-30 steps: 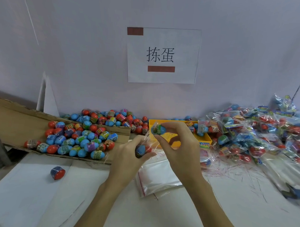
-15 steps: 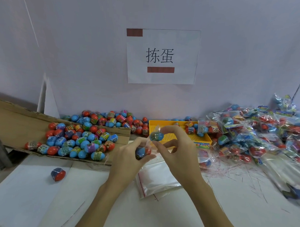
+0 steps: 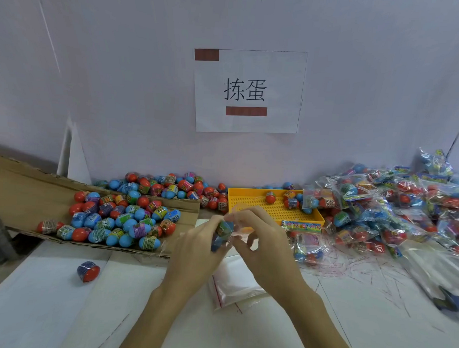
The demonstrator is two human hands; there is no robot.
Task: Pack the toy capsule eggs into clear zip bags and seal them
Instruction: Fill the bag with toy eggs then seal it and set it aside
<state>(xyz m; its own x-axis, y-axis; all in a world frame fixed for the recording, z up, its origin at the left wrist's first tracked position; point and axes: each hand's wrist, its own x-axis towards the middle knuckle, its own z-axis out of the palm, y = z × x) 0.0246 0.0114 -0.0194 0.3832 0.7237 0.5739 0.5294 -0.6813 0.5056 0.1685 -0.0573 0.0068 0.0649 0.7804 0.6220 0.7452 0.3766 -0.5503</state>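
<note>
Lowered since half a second ago: right hand (image 3: 262, 242), down from in front of the yellow tray (image 3: 307, 215) to meet the left hand (image 3: 197, 250) over the table (image 3: 62, 311). Blue-topped egg formerly pinched up high, now down between both hands inside the clear bag (image 3: 235, 230). Left fingers curled round the bag from the left side, gripping it with the eggs (image 3: 221, 233) inside; at least 2 eggs there, 1 above the other, exact count hard to tell through the plastic. Right thumb and fingertips pinching the bag's upper edge, remaining fingers bent loosely.

Just below the hands, flat on the table, a stack of empty zip bags (image 3: 235, 283) with red seal lines. To the left, a sheet of cardboard (image 3: 22, 192) carrying a heap of loose eggs (image 3: 117, 219), red and blue; more loose eggs along the wall behind it. 1 lone egg (image 3: 88, 271) lying apart on the table, near left. Inside the tray, a few more eggs at the back. To the right, a big pile of filled bags (image 3: 383, 205). On the wall, a paper sign (image 3: 249, 91) with 2 printed characters.
</note>
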